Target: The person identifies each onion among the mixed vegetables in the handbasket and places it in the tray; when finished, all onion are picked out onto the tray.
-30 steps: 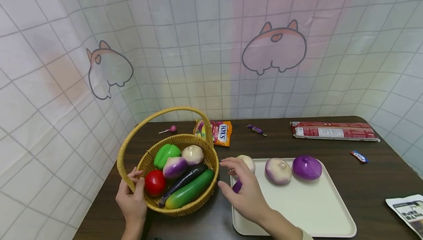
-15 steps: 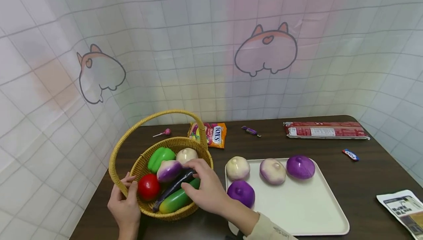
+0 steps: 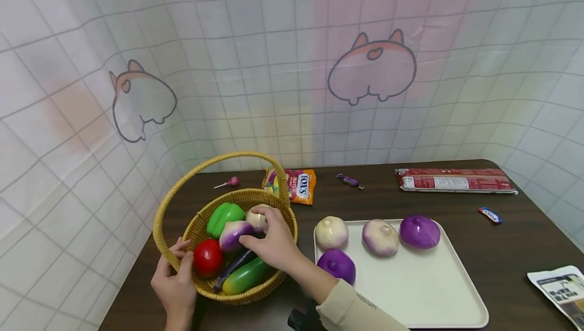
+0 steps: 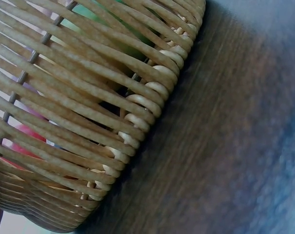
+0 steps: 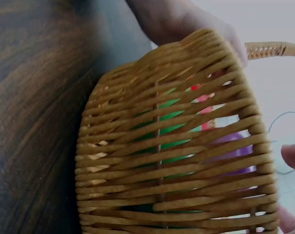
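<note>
My left hand (image 3: 175, 280) grips the left rim of the yellow wicker basket (image 3: 248, 298), where its arched handle joins. The right hand (image 3: 276, 242) reaches into the basket, index finger over a white onion-like bulb (image 3: 256, 218) and thumb beside a purple-and-white turnip (image 3: 234, 235). In the right wrist view a gap shows between thumb (image 5: 294, 156) and finger. Also in the basket lie a green bell pepper (image 3: 225, 218), a tomato (image 3: 208, 258), a dark eggplant (image 3: 228, 271) partly hidden by the hand, and a green cucumber-like vegetable (image 3: 248, 276).
Right of the basket, a cream tray (image 3: 420, 290) bears a white bulb (image 3: 331, 233), a pale purple-tinged bulb (image 3: 380, 237) and purple onions (image 3: 420, 232). Behind are a lollipop (image 3: 233, 181), a candy bag (image 3: 301, 186), a wrapped candy (image 3: 350, 181) and a long red packet (image 3: 456, 181).
My right hand has moved left from over the tray's edge into the basket, then slightly up to the white bulb. The left hand keeps its hold on the rim.
</note>
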A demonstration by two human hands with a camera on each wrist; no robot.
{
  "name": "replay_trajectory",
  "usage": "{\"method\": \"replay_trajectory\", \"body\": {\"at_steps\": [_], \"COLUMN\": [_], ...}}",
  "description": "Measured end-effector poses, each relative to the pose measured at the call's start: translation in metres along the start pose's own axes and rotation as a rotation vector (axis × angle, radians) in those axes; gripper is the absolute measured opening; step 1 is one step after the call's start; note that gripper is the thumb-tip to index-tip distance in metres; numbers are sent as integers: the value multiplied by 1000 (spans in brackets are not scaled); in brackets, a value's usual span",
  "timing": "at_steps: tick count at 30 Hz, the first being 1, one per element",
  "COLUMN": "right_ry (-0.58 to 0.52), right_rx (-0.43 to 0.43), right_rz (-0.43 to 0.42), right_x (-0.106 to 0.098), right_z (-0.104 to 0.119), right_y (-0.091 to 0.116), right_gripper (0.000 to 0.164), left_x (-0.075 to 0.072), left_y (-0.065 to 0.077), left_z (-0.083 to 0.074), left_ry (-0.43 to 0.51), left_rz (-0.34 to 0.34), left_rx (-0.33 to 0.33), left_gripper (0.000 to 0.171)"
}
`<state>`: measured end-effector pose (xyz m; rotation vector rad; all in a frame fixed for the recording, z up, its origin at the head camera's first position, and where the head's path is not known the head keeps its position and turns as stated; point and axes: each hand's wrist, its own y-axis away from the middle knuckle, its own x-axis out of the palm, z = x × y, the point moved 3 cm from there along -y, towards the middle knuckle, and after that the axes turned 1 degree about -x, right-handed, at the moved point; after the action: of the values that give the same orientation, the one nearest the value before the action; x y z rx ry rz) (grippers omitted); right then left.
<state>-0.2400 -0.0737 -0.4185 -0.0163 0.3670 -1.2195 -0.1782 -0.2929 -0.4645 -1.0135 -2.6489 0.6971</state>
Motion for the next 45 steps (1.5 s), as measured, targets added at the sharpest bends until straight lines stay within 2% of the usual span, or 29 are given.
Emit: {"method": "replay_trajectory", "body": {"at_steps": [3,8,18,31,37,41,45], "right_ry": [52,101,175,273,239,217,256], "right_rx": [31,83,46,51,41,30,11], "right_rz": [2,79,214,230,250,269,276], "right_x": [2,6,18,19,20,22,24], "right_z": [-2,-2,-1,-1,-3,-4,-4], "right_y": [-4,-9,-14,-15,-14,-12,-10], "right_gripper": [59,69,75,69,67,73,81], "left_x": [1,2,0,0,1,1,0], "left_y": [0,1,1,1,1,1,1], "left_z": [1,-1,-1,-1,-2,-3,-3], "left_ry": [12,14,3,21,3,-9,-10], "left_rz": [6,12,14,17,15,14,16], "left_rx": [2,14,29,16,26,29,28], "left_gripper": [9,9,10,9,9,7,7]}}
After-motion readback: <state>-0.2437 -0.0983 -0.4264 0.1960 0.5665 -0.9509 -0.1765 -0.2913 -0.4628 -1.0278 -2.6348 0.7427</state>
